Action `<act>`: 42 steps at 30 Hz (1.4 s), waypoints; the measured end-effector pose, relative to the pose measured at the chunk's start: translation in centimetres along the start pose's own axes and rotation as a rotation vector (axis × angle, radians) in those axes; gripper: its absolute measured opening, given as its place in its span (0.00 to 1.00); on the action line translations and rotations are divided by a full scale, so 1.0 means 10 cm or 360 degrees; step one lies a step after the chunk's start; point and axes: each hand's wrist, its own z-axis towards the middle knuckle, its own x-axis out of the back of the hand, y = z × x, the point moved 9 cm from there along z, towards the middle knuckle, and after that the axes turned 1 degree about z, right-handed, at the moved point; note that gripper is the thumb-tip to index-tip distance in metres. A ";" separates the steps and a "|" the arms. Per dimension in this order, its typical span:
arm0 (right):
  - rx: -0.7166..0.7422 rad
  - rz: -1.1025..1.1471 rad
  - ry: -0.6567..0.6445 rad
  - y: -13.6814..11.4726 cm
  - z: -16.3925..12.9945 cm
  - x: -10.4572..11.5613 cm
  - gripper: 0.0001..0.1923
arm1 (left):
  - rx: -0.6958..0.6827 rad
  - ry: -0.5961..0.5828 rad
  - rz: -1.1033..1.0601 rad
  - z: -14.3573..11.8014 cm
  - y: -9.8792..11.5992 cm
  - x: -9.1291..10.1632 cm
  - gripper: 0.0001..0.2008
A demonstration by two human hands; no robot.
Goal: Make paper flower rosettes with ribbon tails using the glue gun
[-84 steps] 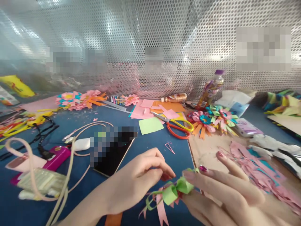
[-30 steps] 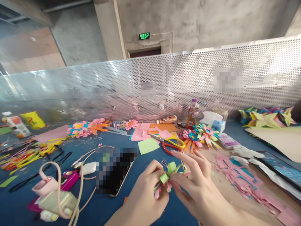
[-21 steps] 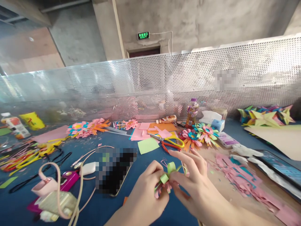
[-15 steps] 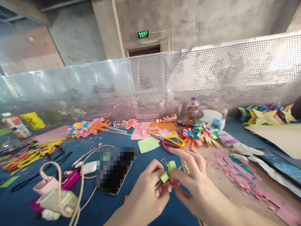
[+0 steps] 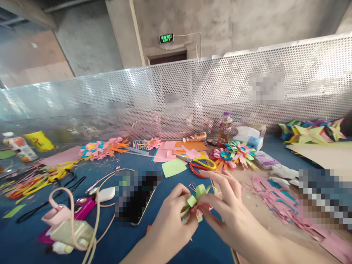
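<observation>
Bare blue tabletop [image 5: 132, 242] lies open at lower centre of the frame. Left of it a dark flat phone [image 5: 136, 200] and looping beige cable [image 5: 95, 223] crowd the way; right, pink paper scraps [image 5: 275, 201]; above, orange-handled scissors [image 5: 199, 169].

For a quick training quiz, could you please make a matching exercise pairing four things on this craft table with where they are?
Things:
1. paper flower
2. scissors
3. drink bottle
4. green square sheet

Places:
A. upright by the perforated screen
B. held between the left hand and right hand
C. flat on the blue mat, left of the scissors
D. lying just beyond the right hand

Pairs: 1-B, 2-D, 3-A, 4-C
</observation>
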 end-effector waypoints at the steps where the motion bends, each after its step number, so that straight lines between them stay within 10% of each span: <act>1: 0.0024 -0.0006 0.0014 -0.01 0.00 0.02 0.04 | 0.0011 0.0000 -0.0005 0.01 0.00 0.01 0.07; 42: 0.0032 -0.0064 -0.0017 -0.01 -0.01 -0.01 0.05 | -0.0147 0.0118 0.0093 0.00 0.01 0.03 0.10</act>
